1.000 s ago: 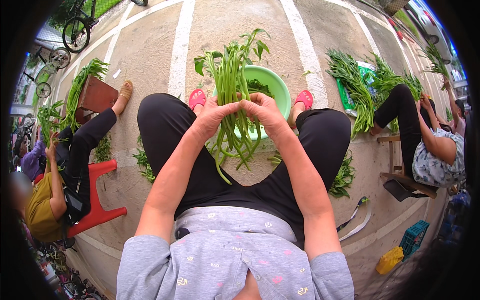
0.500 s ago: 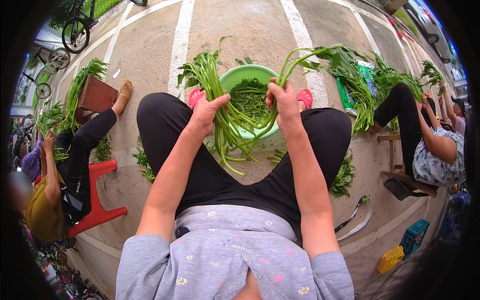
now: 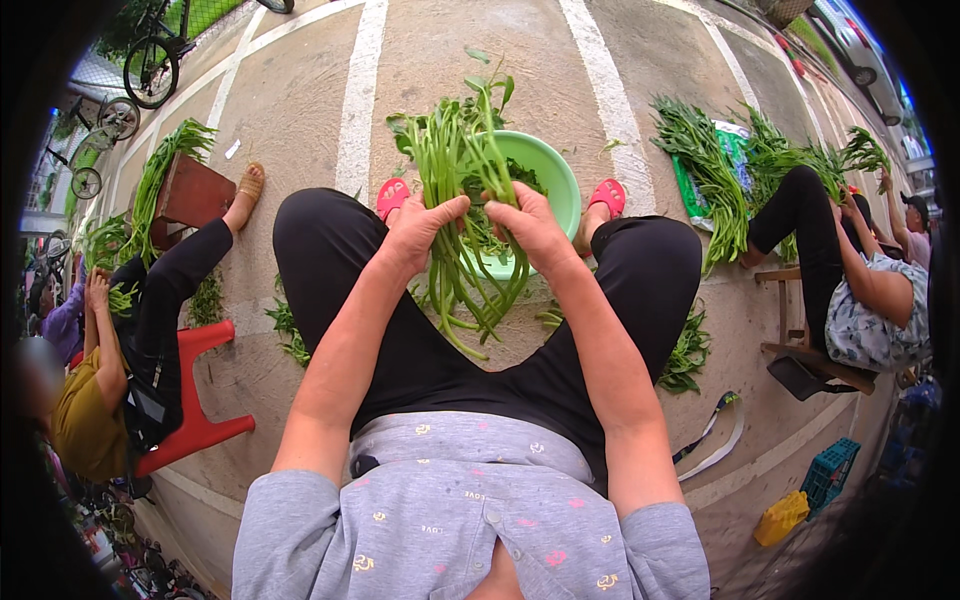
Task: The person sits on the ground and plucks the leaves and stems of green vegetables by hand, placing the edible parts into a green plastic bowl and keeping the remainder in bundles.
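Already, leaves (image 3: 525,176) lie in the basin (image 3: 562,180) below the grip; left hand (image 3: 422,232) clasps stems (image 3: 440,165), right hand (image 3: 532,230) pinches others; leafy bundles (image 3: 708,190) remain rightward.

Pavement (image 3: 480,35) beyond fingers (image 3: 447,210) evenly lit by diffuse daylight, shadows soft. Fingers rendered fairly sharp; well outward, white lines (image 3: 362,90) bent, corners blacked out.
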Demonstrator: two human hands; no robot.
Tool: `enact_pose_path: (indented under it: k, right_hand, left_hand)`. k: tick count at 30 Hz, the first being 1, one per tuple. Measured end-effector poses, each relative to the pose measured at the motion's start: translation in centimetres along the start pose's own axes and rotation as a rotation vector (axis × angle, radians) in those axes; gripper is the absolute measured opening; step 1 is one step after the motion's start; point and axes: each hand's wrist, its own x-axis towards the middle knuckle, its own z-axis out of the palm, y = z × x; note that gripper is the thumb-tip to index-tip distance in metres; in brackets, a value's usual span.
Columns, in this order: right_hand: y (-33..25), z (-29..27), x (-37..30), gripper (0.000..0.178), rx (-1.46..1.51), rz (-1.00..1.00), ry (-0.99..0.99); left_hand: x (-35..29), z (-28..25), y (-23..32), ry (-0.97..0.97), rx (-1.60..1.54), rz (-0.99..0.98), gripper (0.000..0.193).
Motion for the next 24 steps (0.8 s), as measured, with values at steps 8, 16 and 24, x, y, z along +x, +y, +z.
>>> enact_pose_path:
  k: [8,16,24]
  right_hand:
    - [-1.4,-2.0,0.5,0.015,0.283,-0.166,0.476]
    - [-0.4,0.2,0.1,0.023,0.037,0.089,0.001]
    - [-0.3,-0.2,0.0,0.020,0.045,0.115,-0.126]
  left_hand:
    - [0.5,-0.8,-0.2,0.089,0.018,0.009,0.023]
    - [-0.7,0.9,0.2,-0.212,0.114,-0.040,0.034]
    - [-1.1,1.1,0.7,-0.303,0.158,-0.070,0.038]
